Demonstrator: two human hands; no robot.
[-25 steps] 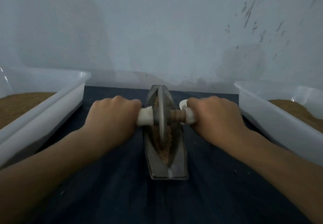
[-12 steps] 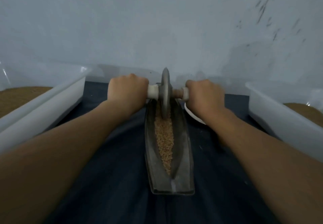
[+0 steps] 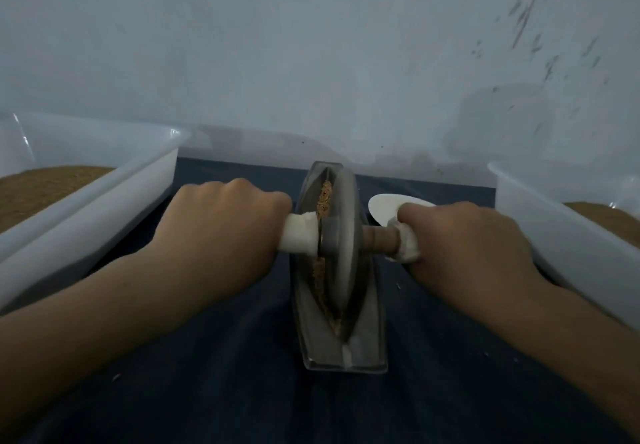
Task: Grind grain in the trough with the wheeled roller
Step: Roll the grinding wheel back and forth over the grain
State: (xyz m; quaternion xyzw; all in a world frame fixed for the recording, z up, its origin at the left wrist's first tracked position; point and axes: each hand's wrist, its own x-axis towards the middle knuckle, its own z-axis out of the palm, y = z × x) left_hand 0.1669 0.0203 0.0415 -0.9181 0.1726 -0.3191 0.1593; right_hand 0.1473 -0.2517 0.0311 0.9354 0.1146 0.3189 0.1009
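At the bottom of the frame our two forearms come in from the lower corners over a dark cloth (image 3: 214,384) that covers the work surface.

Centre frame, the metal trough (image 3: 341,346) lies lengthwise on the cloth, its near end blunt and its far end close to the wall. The roller (image 3: 341,236) stands upright in the trough's groove, about midway along it, the disc edge-on to us. Grain (image 3: 325,198) shows in the groove as a thin tan line left of the disc, both beyond the axle and nearer to us.

Our left hand (image 3: 221,232) is closed in a fist around the white-wrapped left handle (image 3: 300,236), knuckles up. Our right hand (image 3: 460,243) is closed the same way around the right handle (image 3: 407,244), where white wrapping shows at the thumb and a bare brown stretch of axle runs to the disc.

Just beyond the right hand, a white spoon-like scoop (image 3: 382,206) lies on the cloth beside the trough.

A white tub (image 3: 104,201) sits at the left edge and another tub (image 3: 554,222) at the right edge, each holding brown material; we cannot tell whether it is whole or ground.

Across the top, a pale wall (image 3: 311,56) bears dark scuffs in the upper right.
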